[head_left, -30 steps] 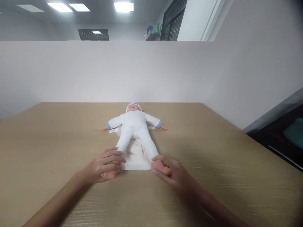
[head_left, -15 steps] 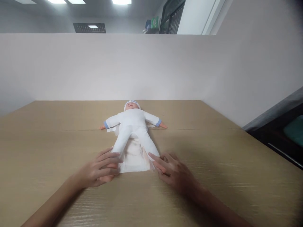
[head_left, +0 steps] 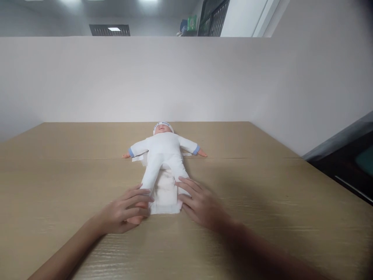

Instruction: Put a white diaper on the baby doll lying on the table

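Observation:
A baby doll (head_left: 163,144) in a white outfit with blue cuffs and a lettered white headband lies on its back, arms out, legs apart. Beneath it is an opened white diaper (head_left: 166,194), its front part spread flat between the legs and its side tabs showing near the waist. My left hand (head_left: 128,208) is closed round the lower leg on the left, with the doll's bare foot showing under the fingers. Over the lower leg on the right lies my right hand (head_left: 202,202), its fingers curved across the white trouser leg; that foot is hidden under the hand.
The wooden table (head_left: 72,179) has a seam running across it. A pale partition wall (head_left: 145,77) rises along its far edge. At the right, beyond the table, stands a dark object (head_left: 346,167) with a greenish panel.
My right hand has moved inward and slightly up the leg, bringing that leg closer to the middle and covering its foot. My left hand keeps its hold with little shift.

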Demonstrator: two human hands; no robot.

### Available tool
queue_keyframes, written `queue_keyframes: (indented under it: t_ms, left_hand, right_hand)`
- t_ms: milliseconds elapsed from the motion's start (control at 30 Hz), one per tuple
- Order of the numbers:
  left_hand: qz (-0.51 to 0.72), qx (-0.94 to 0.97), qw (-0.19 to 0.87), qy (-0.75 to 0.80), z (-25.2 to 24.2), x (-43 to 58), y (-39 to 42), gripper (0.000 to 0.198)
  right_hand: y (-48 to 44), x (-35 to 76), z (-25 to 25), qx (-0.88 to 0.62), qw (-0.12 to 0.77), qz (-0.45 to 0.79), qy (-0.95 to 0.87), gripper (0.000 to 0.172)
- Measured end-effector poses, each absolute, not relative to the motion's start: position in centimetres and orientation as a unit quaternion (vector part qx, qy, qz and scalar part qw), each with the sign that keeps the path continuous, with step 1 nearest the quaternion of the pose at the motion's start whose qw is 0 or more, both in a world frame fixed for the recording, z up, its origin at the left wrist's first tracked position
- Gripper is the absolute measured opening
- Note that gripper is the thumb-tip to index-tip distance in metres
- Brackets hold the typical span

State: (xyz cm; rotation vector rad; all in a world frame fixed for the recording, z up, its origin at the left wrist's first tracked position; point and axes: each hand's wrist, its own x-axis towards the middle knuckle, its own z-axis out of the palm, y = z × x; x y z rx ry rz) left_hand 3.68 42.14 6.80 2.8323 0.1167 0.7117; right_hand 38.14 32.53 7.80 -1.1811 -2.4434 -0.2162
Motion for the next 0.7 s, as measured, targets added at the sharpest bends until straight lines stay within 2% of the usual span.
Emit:
queue_keyframes:
  t_ms: [67,167,300,467,567,700]
  left_hand:
    - [0.237,0.964,0.112,0.039,6.7,3.7,42.1,0.028]
    - [0.224,0.967,0.113,0.040,6.7,3.7,42.2,0.037]
    - [0.208,0.966,0.145,0.056,6.9,3.7,42.2,0.051]
    - [0.203,0.929,0.290,0.106,6.7,3.6,41.9,0.069]
    - [0.267,0.880,0.358,0.161,6.2,4.4,41.8,0.067]
    - [0.313,0.862,0.298,0.266,7.0,7.0,42.2,0.085]
  right_hand:
    - [33.0,37.7,8.2,-0.414,0.225,-0.062,-0.880,0.018]
    - [33.7,37.7,8.3,-0.415,0.296,-0.001,-0.860,0.023]
    - [34.7,38.2,7.9,-0.519,0.380,0.097,-0.759,0.013]
    - [36.4,37.6,8.1,-0.560,0.438,0.196,-0.675,0.014]
    - [37.3,37.1,8.5,-0.553,0.454,0.246,-0.654,0.020]
    - [37.9,36.8,8.4,-0.531,0.469,0.251,-0.660,0.020]
